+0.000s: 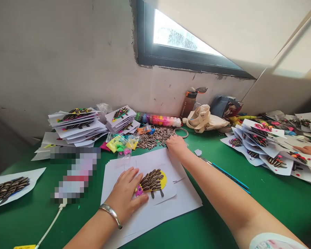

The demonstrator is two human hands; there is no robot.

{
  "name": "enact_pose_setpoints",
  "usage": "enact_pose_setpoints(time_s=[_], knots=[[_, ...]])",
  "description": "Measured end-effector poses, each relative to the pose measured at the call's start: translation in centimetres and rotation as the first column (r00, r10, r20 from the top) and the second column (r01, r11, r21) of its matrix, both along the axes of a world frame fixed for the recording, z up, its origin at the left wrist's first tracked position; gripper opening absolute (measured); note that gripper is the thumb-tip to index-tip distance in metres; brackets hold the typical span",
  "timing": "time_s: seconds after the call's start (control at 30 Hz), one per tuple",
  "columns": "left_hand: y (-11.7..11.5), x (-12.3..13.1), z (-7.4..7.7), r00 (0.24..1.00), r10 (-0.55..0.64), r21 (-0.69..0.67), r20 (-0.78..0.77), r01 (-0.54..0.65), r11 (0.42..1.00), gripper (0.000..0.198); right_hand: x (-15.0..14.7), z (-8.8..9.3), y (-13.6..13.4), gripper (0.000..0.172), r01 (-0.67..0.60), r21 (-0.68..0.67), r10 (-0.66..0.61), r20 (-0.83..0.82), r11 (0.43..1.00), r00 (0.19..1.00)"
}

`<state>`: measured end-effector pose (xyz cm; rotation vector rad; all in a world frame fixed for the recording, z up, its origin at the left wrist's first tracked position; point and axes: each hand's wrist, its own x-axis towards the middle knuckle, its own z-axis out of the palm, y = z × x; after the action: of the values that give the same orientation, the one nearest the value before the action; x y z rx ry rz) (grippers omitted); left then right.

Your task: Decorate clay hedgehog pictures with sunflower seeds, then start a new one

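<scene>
A paper sheet (155, 204) lies in front of me with a hedgehog (152, 180) made of yellow clay and sunflower seeds on it. My left hand (125, 193) presses flat on that sheet, fingers spread, thumb beside the pink clay nose. My right hand (175, 144) reaches forward to the pile of striped sunflower seeds (155, 136), fingers curled down at the pile's edge. What they pinch is hidden.
Stacks of finished seed cards (77, 126) stand at the back left, more cards (269, 148) at the right, where another person's hand (309, 150) rests. Small clay bags (119, 143), a row of coloured clay pots (158, 120), a bottle (189, 103), a cloth bag (204, 119) and a blue pencil (229, 175) lie around.
</scene>
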<state>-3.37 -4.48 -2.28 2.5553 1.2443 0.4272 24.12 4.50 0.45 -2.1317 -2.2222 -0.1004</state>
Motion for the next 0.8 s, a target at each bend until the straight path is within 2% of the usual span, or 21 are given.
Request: enact_pose_setpoints(time_s=[0.1, 0.27, 0.33, 0.37, 0.43, 0.47, 0.5, 0.63, 0.8], knots=[[0.0, 0.1, 0.4, 1.0, 0.002, -0.021, -0.026, -0.002, 1.0, 0.056, -0.1, 0.3, -1.3, 0.013, 0.025, 0.06, -0.021, -0.081, 0.998, 0.997], [0.0, 0.2, 0.3, 1.0, -0.012, -0.008, -0.029, 0.012, 1.0, 0.056, 0.0, 0.3, -7.0, 0.03, 0.047, 0.14, -0.001, -0.312, 0.989, 0.95], [0.0, 0.2, 0.2, 1.0, -0.009, -0.01, -0.027, 0.009, 1.0, 0.056, -0.1, -0.1, -9.8, 0.027, 0.027, 0.123, 0.029, -0.431, 0.992, 0.902], [0.0, 0.2, 0.2, 1.0, -0.008, -0.012, -0.029, 0.008, 1.0, 0.056, -0.3, -0.3, -11.0, 0.025, 0.005, 0.078, 0.044, -0.623, 0.997, 0.781], [0.0, 0.2, 0.2, 0.999, -0.008, -0.011, -0.031, 0.007, 1.0, 0.056, -0.8, -0.7, -12.8, 0.021, -0.021, -0.013, 0.0, -0.84, 1.0, 0.542], [0.0, 0.3, 0.2, 0.999, -0.008, -0.011, -0.031, 0.008, 1.0, 0.056, -1.2, -0.9, -13.3, 0.019, -0.034, -0.046, -0.025, -0.885, 0.998, 0.464], [0.1, 0.3, 0.2, 0.999, -0.01, -0.011, -0.032, 0.009, 1.0, 0.056, -1.5, -1.0, -13.7, 0.017, -0.042, -0.062, -0.038, -0.901, 0.997, 0.432], [0.1, 0.4, 0.4, 0.999, -0.01, -0.026, -0.052, 0.009, 1.0, 0.058, -2.7, -1.0, -13.8, 0.012, -0.06, 0.014, 0.041, -0.876, 0.998, 0.481], [0.1, 0.4, 0.5, 0.997, -0.011, -0.035, -0.072, 0.008, 0.999, 0.06, -3.2, -1.0, -13.5, 0.02, -0.1, 0.164, 0.19, -0.767, 0.981, 0.613]])
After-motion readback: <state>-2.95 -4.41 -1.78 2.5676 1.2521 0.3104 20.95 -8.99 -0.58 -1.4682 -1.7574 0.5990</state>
